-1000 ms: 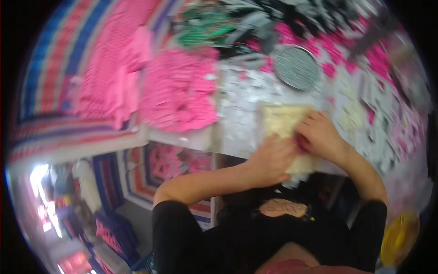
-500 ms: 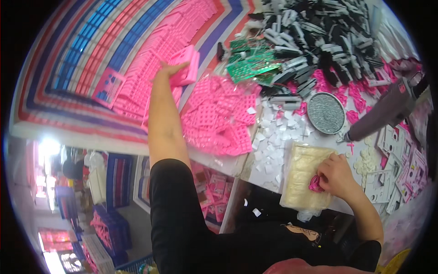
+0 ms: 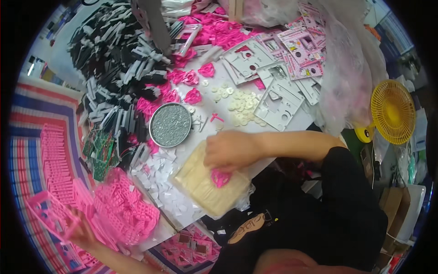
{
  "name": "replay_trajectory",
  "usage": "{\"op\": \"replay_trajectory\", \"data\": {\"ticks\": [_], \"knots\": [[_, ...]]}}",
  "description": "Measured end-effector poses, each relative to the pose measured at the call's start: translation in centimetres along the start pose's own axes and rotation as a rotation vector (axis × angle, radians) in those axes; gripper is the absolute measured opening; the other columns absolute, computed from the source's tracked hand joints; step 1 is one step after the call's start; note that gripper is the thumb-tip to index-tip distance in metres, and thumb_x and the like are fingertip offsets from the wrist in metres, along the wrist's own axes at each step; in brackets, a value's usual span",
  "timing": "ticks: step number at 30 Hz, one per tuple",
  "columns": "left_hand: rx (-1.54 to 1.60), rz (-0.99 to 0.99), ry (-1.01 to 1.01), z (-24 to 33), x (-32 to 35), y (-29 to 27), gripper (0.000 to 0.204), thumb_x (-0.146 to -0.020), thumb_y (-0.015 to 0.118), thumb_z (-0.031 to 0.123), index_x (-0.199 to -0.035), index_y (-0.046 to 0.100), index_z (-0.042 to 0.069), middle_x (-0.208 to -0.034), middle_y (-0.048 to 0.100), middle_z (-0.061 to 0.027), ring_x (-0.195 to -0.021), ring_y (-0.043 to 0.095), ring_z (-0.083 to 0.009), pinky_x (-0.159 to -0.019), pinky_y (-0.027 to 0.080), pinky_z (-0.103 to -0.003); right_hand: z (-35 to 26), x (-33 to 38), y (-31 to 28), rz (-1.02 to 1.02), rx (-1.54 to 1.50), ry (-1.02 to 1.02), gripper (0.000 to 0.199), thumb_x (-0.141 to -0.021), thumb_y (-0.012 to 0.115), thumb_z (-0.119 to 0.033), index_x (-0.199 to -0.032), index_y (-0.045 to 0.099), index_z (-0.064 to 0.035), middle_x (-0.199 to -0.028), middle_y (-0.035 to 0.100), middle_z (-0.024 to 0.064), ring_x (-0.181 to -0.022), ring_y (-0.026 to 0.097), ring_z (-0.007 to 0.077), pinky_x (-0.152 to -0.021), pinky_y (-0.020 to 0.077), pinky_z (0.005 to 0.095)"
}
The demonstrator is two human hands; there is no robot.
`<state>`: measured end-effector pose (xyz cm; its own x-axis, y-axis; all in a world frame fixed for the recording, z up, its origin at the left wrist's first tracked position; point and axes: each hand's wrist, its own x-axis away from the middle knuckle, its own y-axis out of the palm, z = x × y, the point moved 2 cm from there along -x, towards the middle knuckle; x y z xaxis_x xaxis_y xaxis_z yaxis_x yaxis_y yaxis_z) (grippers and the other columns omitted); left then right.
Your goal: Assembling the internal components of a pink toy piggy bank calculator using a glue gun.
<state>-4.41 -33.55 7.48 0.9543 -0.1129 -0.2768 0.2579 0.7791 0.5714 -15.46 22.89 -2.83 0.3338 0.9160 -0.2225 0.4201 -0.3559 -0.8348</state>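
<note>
At the far lower left, my left hand (image 3: 82,234) grips the edge of a pink plastic frame (image 3: 48,212) with a large opening in it. The frame is tilted above a long row of similar pink plastic parts (image 3: 57,169). My right hand (image 3: 232,150) is closed over a cream-coloured padded block (image 3: 196,182) in clear wrap. At its fingers is a small pink openwork plastic piece (image 3: 220,178), touching the pad. The fingertips on this piece are partly hidden. Beside the row lies a clear bag of pink perforated panels (image 3: 125,205).
A round tin of small silvery bits (image 3: 171,124) stands beyond the pad, near white paper scraps (image 3: 159,178). Black and white parts (image 3: 114,59) are heaped at the far left. White discs (image 3: 246,107) and white panels (image 3: 278,105) lie beyond my right arm. A yellow fan (image 3: 392,112) is at right.
The view has turned to the right. My left hand, earlier spread against a pink case, now grips an open pink frame. My right hand remains at the pad with the pink openwork piece.
</note>
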Motion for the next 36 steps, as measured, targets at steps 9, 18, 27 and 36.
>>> {"op": "replay_trajectory", "data": {"ticks": [9, 18, 27, 36], "knots": [[-0.266, 0.898, -0.087, -18.5, 4.8, 15.3, 0.057, -0.101, 0.058, 0.014, -0.152, 0.037, 0.001, -0.128, 0.062, -0.0134, -0.094, 0.067, -0.019, -0.071, 0.057, -0.027, 11.2, 15.5, -12.4, 0.209, 0.331, 1.008, 0.039, -0.079, 0.07, -0.013, -0.117, 0.068, -0.0066, -0.093, 0.069, 0.0113, -0.083, 0.067, 0.0253, -0.075, 0.0531, 0.0372], [-0.317, 0.588, -0.177, -25.3, 3.6, 21.7, 0.061, -0.095, 0.054, -0.005, -0.154, 0.037, 0.002, -0.133, 0.056, -0.0121, -0.085, 0.05, -0.0114, -0.068, 0.042, -0.022, 10.4, 14.7, -13.3, 0.133, 0.143, 0.79, 0.036, -0.078, 0.065, -0.006, -0.114, 0.072, -0.0092, -0.101, 0.063, 0.0085, -0.092, 0.059, 0.0237, -0.082, 0.0502, 0.0353], [-0.648, 0.559, -0.098, -26.9, 5.3, 23.5, 0.051, -0.094, 0.06, 0.003, -0.143, 0.046, -0.005, -0.108, 0.062, -0.0109, -0.081, 0.058, -0.0118, -0.073, 0.049, -0.025, 6.5, 12.6, -15.3, 0.03, 0.219, 0.611, 0.02, -0.078, 0.074, -0.008, -0.095, 0.064, -0.0049, -0.101, 0.062, 0.0077, -0.096, 0.058, 0.0244, -0.086, 0.0477, 0.0362], [-0.611, 0.414, 0.064, -30.5, 7.5, 25.8, 0.083, -0.092, 0.067, 0.048, -0.149, 0.038, -0.005, -0.147, 0.037, -0.0194, -0.134, 0.047, -0.0303, -0.11, 0.041, -0.048, -10.6, 0.3, -2.8, 0.422, 0.105, 0.035, 0.038, -0.072, 0.082, -0.007, -0.106, 0.065, -0.0042, -0.098, 0.066, 0.0127, -0.075, 0.066, 0.0283, -0.062, 0.0531, 0.0358]]}}
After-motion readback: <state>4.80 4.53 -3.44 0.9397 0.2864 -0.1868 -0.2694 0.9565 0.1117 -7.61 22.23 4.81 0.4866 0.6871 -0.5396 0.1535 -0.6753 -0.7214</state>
